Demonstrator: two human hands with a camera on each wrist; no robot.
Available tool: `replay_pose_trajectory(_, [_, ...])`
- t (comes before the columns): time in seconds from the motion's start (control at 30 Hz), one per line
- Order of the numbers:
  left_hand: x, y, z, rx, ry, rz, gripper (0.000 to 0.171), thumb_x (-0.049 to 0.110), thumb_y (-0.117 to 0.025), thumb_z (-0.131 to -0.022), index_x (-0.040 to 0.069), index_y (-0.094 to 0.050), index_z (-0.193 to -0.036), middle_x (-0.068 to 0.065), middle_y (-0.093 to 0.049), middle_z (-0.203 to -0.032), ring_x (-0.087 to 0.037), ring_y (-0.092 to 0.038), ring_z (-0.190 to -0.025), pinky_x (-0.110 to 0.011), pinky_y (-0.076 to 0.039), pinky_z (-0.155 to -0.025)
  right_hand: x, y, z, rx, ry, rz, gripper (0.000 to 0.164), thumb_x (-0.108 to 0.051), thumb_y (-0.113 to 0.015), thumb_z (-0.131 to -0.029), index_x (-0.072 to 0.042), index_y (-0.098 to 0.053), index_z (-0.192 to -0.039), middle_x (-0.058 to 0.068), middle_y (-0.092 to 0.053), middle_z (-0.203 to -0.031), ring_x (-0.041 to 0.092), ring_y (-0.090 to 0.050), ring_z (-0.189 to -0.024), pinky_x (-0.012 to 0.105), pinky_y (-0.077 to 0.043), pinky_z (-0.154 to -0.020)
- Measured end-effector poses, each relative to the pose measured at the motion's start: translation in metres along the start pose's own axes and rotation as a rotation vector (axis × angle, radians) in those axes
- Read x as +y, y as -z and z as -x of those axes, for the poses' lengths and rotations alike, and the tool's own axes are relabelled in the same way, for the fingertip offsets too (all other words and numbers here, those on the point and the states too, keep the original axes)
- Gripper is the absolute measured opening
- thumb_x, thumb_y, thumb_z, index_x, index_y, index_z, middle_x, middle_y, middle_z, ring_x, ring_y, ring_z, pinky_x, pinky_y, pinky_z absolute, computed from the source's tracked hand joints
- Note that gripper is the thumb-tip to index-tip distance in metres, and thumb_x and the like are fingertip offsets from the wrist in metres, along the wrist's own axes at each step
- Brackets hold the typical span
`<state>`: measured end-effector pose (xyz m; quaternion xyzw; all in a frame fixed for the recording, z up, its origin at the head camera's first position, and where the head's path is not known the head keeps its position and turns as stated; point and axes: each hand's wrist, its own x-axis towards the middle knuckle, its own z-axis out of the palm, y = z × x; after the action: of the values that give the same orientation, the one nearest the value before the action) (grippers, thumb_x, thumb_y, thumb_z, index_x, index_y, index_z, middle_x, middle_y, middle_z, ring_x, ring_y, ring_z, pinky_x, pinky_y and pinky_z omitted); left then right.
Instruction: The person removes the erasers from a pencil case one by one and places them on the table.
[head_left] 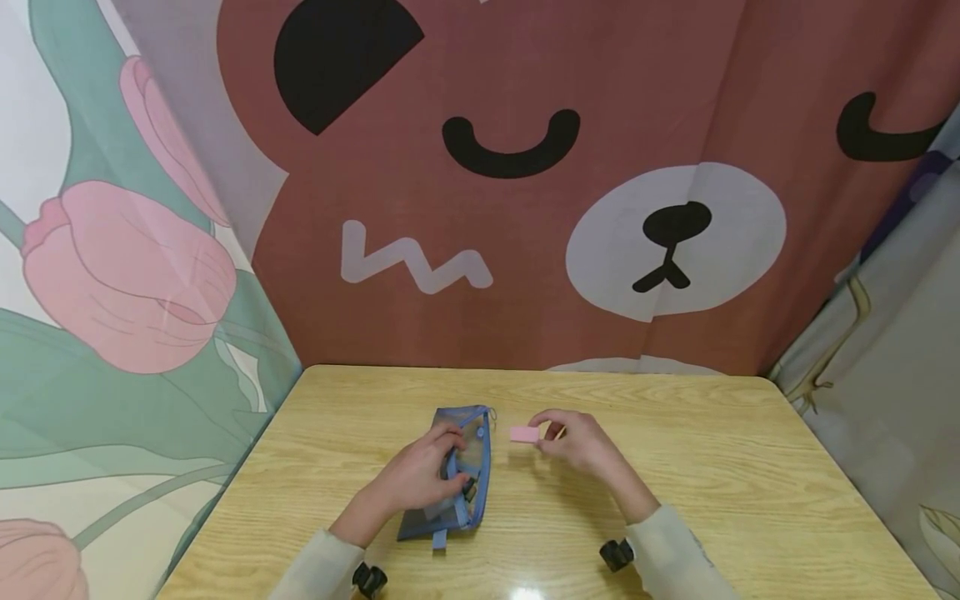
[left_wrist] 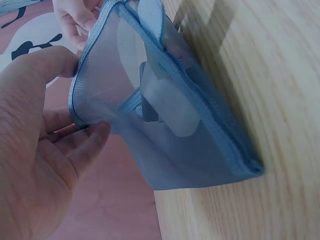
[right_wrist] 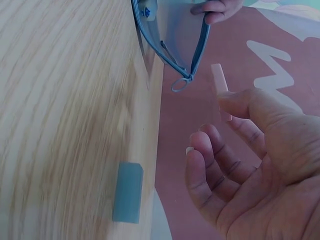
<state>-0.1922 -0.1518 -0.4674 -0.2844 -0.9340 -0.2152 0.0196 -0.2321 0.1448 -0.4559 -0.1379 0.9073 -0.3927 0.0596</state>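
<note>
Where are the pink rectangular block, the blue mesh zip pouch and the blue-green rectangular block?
Pink rectangular block [head_left: 522, 434]: head view, middle of its visible side.
Blue mesh zip pouch [left_wrist: 175, 165]: left wrist view, lower part of its mesh wall.
Blue-green rectangular block [right_wrist: 127, 193]: right wrist view, middle of its widest visible side.

Pale off-white on both arms here: the left sleeve [head_left: 318, 568] runs plain to a cuff just behind the wrist, and the right sleeve [head_left: 671, 557] matches it, with a faint greyish mark along its outer side, too blurred to read. There's a left wrist camera [head_left: 370, 581], black, small and chunky, and a right wrist camera [head_left: 617, 555], black too, double-lobed, both at the sleeves' inner edges.
</note>
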Motion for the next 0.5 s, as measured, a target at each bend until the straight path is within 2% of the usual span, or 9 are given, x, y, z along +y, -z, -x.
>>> replay_pose_trajectory(0.27, [0.000, 0.000, 0.000, -0.002, 0.007, -0.005, 0.041, 0.037, -0.068, -0.095, 0.008, -0.065, -0.124, -0.006, -0.050, -0.142, -0.016, -0.059, -0.111, -0.034, -0.053, -0.086, 0.003, 0.010, 0.002, -0.001, -0.022, -0.003, 0.025, -0.014, -0.075, -0.090, -0.023, -0.074, -0.113, -0.003, -0.065, -0.086, 0.017, -0.053, -0.066, 0.030, -0.042, -0.053])
replay_pose_trajectory(0.5, [0.000, 0.000, 0.000, 0.001, 0.010, -0.004, 0.041, 0.037, -0.068, -0.095, 0.008, -0.065, -0.124, -0.004, -0.050, -0.142, -0.013, -0.059, -0.104, -0.031, -0.052, -0.082, 0.010, 0.020, 0.003, 0.012, -0.009, 0.001, 0.024, -0.014, -0.075, -0.090, -0.022, -0.074, -0.113, -0.003, -0.065, -0.086, 0.017, -0.056, -0.072, 0.031, -0.043, -0.055])
